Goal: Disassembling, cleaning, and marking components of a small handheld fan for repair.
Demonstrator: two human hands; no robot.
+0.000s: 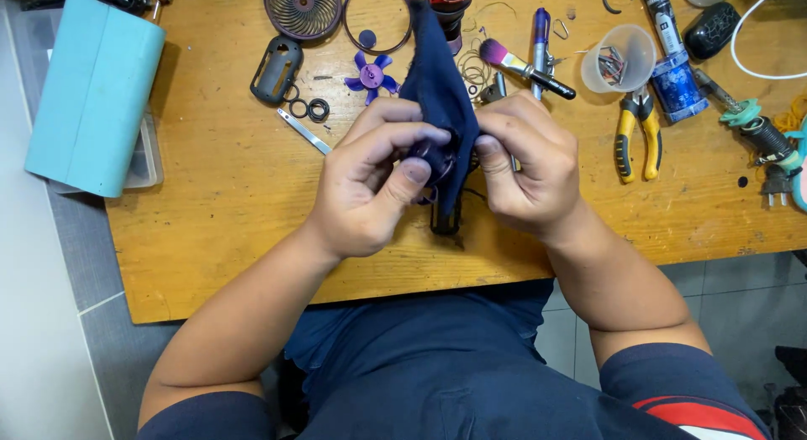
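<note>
- My left hand point(370, 184) and right hand point(525, 158) meet above the middle of the wooden surface point(227, 205), both closed in a pinch on a soft dark-blue cloth point(439, 87) that drapes up between them.
- Inside the cloth, between my thumbs, I hold a small round purple plastic part point(433, 158); most of it is hidden, so I cannot tell its exact shape.
- The surface is worn, yellowish wood with scratches and dark stains.
- Just beyond my left hand lie a purple plastic fan blade point(371, 73), black rubber rings point(309, 109) and a flat metal strip point(303, 131).
- Farther back sit a round ribbed fan grille point(303, 9) and a thin purple ring point(377, 18).
- To the right are yellow-handled pliers point(637, 133), a clear plastic cup point(620, 57) holding small metal bits, and a pink-bristled brush point(525, 68).
- A blue cylindrical can point(679, 85) with a printed label lies beside the pliers.
- A pale turquoise box point(94, 91), smooth and rounded, rests at the far left edge.
</note>
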